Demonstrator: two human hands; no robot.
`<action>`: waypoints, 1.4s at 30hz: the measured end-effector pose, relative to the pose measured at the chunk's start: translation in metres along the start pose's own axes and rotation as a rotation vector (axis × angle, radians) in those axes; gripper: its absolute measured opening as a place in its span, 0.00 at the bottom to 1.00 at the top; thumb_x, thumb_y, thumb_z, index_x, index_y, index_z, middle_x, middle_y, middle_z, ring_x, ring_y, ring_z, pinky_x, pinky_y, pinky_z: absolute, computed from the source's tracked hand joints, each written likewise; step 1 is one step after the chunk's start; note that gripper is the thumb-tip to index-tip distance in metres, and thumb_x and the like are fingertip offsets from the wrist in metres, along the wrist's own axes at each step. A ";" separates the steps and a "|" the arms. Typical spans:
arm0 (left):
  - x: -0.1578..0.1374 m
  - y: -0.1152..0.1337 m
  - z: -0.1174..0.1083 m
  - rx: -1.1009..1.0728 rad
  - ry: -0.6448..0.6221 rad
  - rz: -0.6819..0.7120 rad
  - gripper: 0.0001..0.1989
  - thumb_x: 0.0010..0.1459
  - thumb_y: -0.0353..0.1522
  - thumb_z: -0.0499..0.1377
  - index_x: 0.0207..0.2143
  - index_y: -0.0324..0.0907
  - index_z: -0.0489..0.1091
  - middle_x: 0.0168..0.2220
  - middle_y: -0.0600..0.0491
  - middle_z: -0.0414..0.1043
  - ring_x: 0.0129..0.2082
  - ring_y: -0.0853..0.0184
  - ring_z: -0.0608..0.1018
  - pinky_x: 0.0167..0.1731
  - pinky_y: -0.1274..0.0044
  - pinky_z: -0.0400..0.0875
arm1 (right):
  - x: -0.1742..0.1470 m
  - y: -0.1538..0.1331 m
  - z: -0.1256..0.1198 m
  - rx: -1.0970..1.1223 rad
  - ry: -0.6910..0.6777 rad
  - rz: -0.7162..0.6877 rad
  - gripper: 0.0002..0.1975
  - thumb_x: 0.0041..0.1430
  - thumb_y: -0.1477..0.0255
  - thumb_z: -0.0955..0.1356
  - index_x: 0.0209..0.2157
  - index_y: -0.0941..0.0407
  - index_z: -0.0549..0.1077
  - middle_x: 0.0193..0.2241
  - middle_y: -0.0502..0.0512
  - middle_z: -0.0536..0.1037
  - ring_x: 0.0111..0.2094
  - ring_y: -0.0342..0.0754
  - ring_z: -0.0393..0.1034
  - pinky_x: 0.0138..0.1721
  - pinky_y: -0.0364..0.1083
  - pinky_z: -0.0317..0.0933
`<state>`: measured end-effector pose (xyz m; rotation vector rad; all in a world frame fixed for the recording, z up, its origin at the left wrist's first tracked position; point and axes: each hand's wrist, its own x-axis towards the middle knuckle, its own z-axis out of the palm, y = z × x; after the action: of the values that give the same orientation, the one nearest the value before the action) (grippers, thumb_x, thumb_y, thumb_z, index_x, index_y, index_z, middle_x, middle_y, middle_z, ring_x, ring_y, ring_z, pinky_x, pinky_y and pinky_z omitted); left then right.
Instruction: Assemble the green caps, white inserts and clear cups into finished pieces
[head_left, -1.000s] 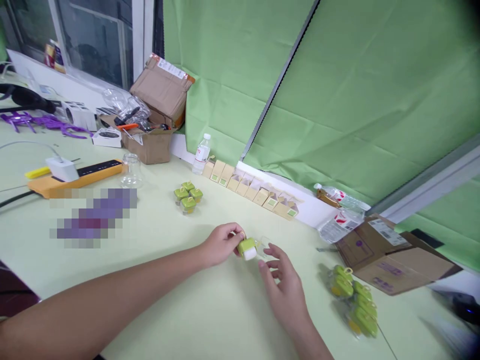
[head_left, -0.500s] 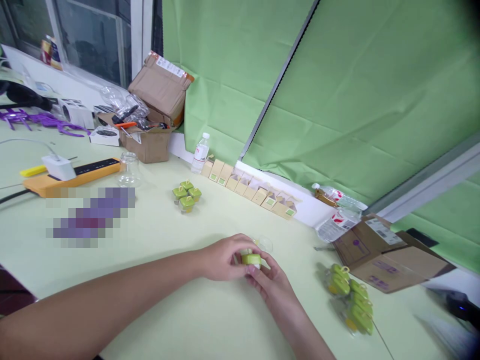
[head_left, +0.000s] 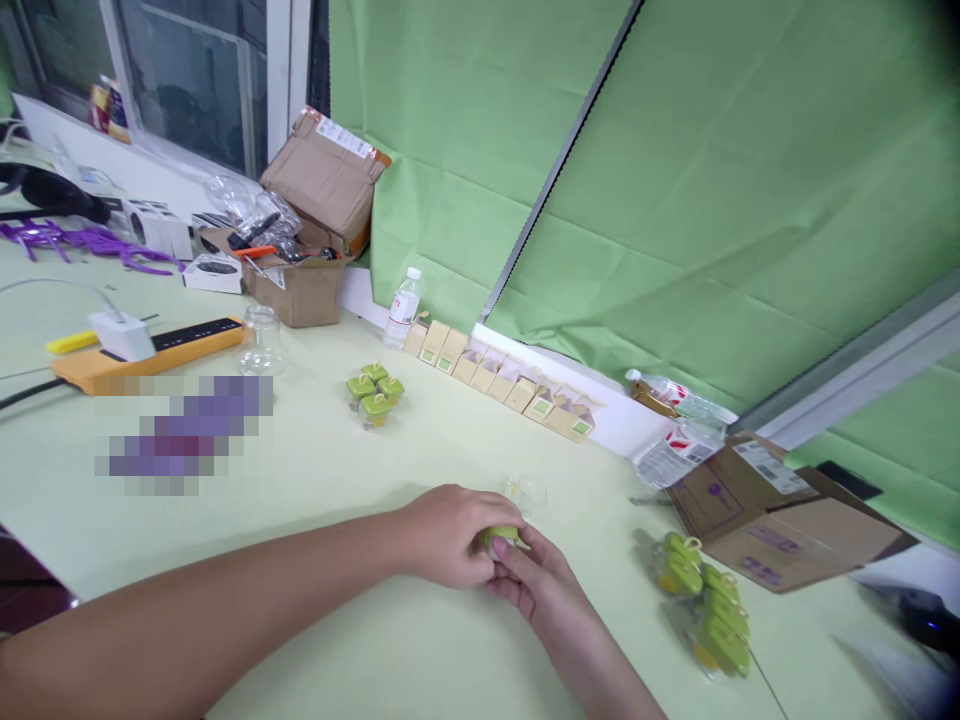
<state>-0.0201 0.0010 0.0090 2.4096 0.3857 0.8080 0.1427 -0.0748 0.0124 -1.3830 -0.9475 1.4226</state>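
Both of my hands meet over the table around a small green lid (head_left: 501, 535). My left hand (head_left: 450, 535) curls its fingers over the lid from the left, and the fingers hide part of it. From the right, my right hand (head_left: 541, 570) pinches the lid, with its thumb lying on the near side. Just beyond my fingers a small clear container (head_left: 527, 494) rests on the table. Clear jars with green lids stand in a cluster (head_left: 375, 393) at the back left. More green-lidded jars (head_left: 709, 605) sit to the right, with something yellow inside some.
Small cardboard boxes (head_left: 484, 372) line the wall. A water bottle (head_left: 403, 308) and an open carton (head_left: 300, 285) stand at the back left, near an orange power strip (head_left: 180, 350) and a glass jar (head_left: 261, 340). Another carton (head_left: 780, 515) and plastic bottles (head_left: 679, 445) are at right.
My hands have come slightly nearer to me with the green lid, which now shows less between my fingers. The clear container behind them shows more fully.
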 end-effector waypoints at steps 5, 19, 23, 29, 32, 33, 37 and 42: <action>0.001 0.002 0.003 0.016 0.001 0.029 0.26 0.50 0.23 0.53 0.52 0.48 0.70 0.56 0.55 0.71 0.50 0.64 0.77 0.47 0.77 0.71 | 0.002 0.002 0.000 0.009 -0.015 0.001 0.22 0.48 0.61 0.76 0.42 0.58 0.76 0.25 0.50 0.71 0.26 0.43 0.65 0.30 0.45 0.66; -0.002 -0.008 -0.001 -0.186 0.017 0.029 0.30 0.46 0.20 0.55 0.53 0.44 0.68 0.52 0.50 0.72 0.48 0.63 0.76 0.47 0.76 0.70 | 0.005 0.008 -0.002 0.063 -0.009 -0.017 0.26 0.45 0.68 0.67 0.49 0.58 0.71 0.24 0.48 0.68 0.23 0.43 0.58 0.21 0.43 0.63; -0.002 -0.014 0.001 -0.174 0.020 -0.049 0.25 0.50 0.22 0.55 0.52 0.44 0.69 0.50 0.49 0.72 0.45 0.63 0.76 0.44 0.75 0.71 | 0.008 0.010 -0.007 0.084 -0.085 0.009 0.33 0.43 0.69 0.66 0.55 0.58 0.68 0.23 0.47 0.66 0.20 0.42 0.54 0.20 0.44 0.64; -0.002 -0.025 0.002 -0.107 0.021 -0.122 0.22 0.53 0.21 0.51 0.48 0.43 0.71 0.44 0.50 0.73 0.42 0.65 0.75 0.43 0.75 0.69 | 0.007 0.010 -0.011 0.075 -0.168 0.041 0.41 0.39 0.70 0.65 0.60 0.59 0.64 0.22 0.47 0.67 0.22 0.44 0.59 0.21 0.45 0.65; -0.001 -0.025 0.000 -0.117 0.034 -0.131 0.21 0.53 0.20 0.50 0.46 0.43 0.71 0.44 0.51 0.73 0.42 0.66 0.74 0.43 0.76 0.69 | 0.006 0.009 -0.009 0.053 -0.130 0.040 0.42 0.40 0.69 0.65 0.61 0.59 0.61 0.21 0.47 0.67 0.20 0.44 0.58 0.22 0.46 0.65; -0.001 -0.024 0.000 -0.126 0.043 -0.137 0.21 0.53 0.21 0.50 0.46 0.43 0.71 0.44 0.51 0.73 0.42 0.66 0.74 0.43 0.76 0.69 | 0.005 0.008 -0.008 0.033 -0.098 0.033 0.40 0.42 0.68 0.65 0.61 0.59 0.62 0.21 0.47 0.67 0.20 0.44 0.57 0.22 0.46 0.64; -0.001 -0.022 -0.004 -0.222 0.087 -0.240 0.19 0.55 0.23 0.50 0.47 0.42 0.70 0.40 0.52 0.73 0.37 0.68 0.74 0.36 0.78 0.68 | 0.002 0.004 -0.006 -0.233 0.107 -0.111 0.23 0.52 0.63 0.66 0.50 0.56 0.70 0.22 0.46 0.65 0.22 0.44 0.57 0.23 0.44 0.58; 0.000 -0.025 -0.002 -0.450 0.066 -0.388 0.17 0.59 0.29 0.51 0.50 0.42 0.67 0.34 0.53 0.71 0.30 0.70 0.74 0.29 0.80 0.66 | 0.000 0.002 -0.014 -0.679 0.288 -0.348 0.17 0.55 0.58 0.68 0.43 0.52 0.72 0.29 0.50 0.72 0.28 0.47 0.62 0.30 0.45 0.57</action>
<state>-0.0231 0.0222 -0.0049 1.8203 0.6034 0.7077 0.1564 -0.0761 0.0091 -1.7341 -1.4630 0.6300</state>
